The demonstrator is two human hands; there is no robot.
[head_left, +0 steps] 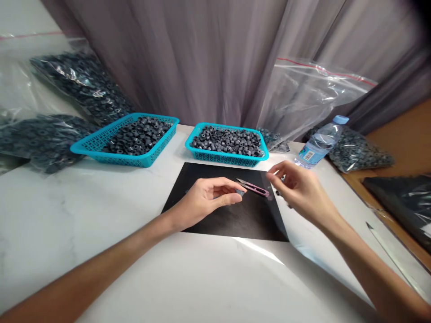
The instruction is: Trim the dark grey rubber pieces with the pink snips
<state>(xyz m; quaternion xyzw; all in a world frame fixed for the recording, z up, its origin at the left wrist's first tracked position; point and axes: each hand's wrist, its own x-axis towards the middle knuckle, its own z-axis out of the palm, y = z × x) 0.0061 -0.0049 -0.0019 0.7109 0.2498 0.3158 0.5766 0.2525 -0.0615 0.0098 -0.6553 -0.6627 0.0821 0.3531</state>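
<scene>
Over the black mat (232,220), my left hand (215,195) pinches a small grey part (240,192) between thumb and fingertips. My right hand (292,186) is above the mat's right edge, its thumb and index finger close together; whether anything tiny is between them cannot be made out. Pink-handled thread snips (254,187) lie on the mat between the hands. A few small dark pieces (278,193) are on the table beside my right hand, partly hidden by it.
Two blue baskets, one at left (148,160) and one at centre (229,159), hold many grey parts. Bags of similar parts (84,85) stand behind at left; another bag (360,150) is at right, near a water bottle (319,143). A pencil-like strip (390,253) lies far right.
</scene>
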